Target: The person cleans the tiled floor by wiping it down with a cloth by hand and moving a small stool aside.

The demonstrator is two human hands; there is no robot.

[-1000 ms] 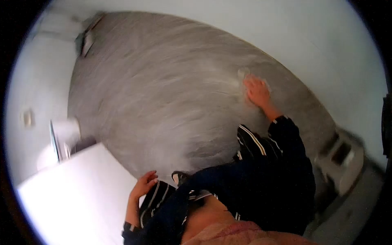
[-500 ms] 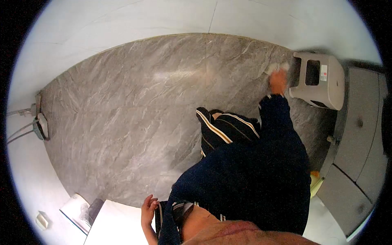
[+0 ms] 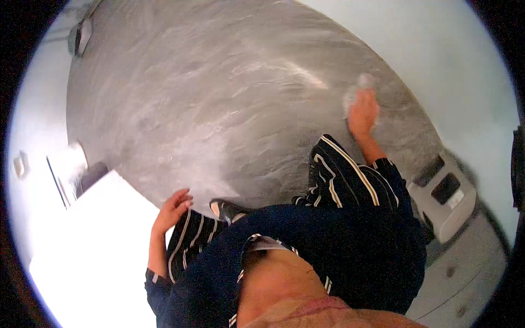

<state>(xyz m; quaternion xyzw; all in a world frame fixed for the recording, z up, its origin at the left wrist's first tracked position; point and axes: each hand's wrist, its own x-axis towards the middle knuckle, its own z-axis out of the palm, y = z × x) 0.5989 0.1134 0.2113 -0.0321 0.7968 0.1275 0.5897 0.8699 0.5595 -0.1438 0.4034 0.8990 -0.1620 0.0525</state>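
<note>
My right hand (image 3: pixel 363 112) is down at the grey marbled floor (image 3: pixel 240 98), closed over a pale cloth (image 3: pixel 350 101). Motion blurs the cloth, and part of it lies hidden beneath my palm. Near my striped trouser leg (image 3: pixel 192 238) on the left is my left hand (image 3: pixel 174 209), with its fingers loosely apart and nothing in them. A dark shoe (image 3: pixel 227 210) shows between my knees.
A beige plastic stool (image 3: pixel 445 198) stands by the wall at right, beside grey drawers (image 3: pixel 451 287). A bright white surface (image 3: pixel 104 246) lies at lower left. A long-handled tool's head (image 3: pixel 81 37) rests against the upper-left wall.
My view has turned, so the stool sits lower and the wall tool higher. My right hand with the cloth has moved away from the stool. My left hand remains near the leg.
</note>
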